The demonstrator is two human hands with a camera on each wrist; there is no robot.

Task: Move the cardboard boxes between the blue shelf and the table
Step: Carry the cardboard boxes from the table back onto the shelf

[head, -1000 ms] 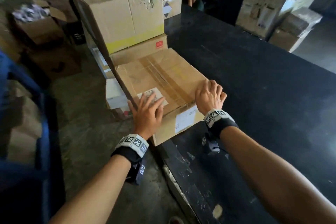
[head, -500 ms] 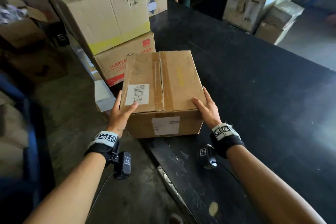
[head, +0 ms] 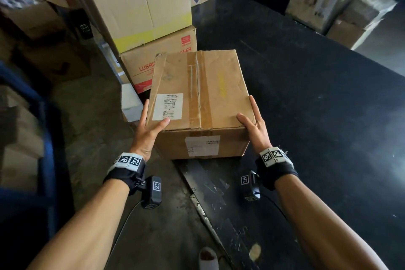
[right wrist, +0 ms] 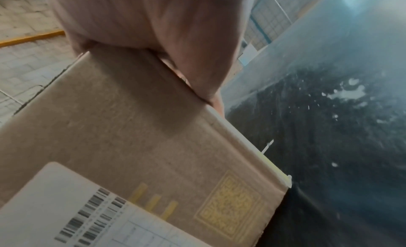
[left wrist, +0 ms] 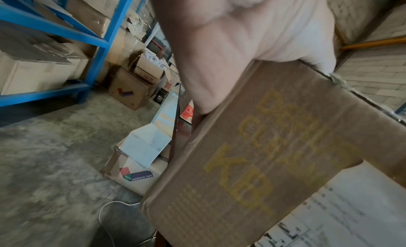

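right hand (right wrist: 140,30) pressing cardboard box (right wrist: 136,129), black table (right wrist: 329,155)

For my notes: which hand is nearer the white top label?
Left. The left hand has its thumb at the label's edge; the right hand holds the box's other side.

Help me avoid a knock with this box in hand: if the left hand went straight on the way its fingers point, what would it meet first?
Probably the red-lettered carton under the yellow-banded box; the left hand points along the held cardboard box toward it, though depth is unclear.
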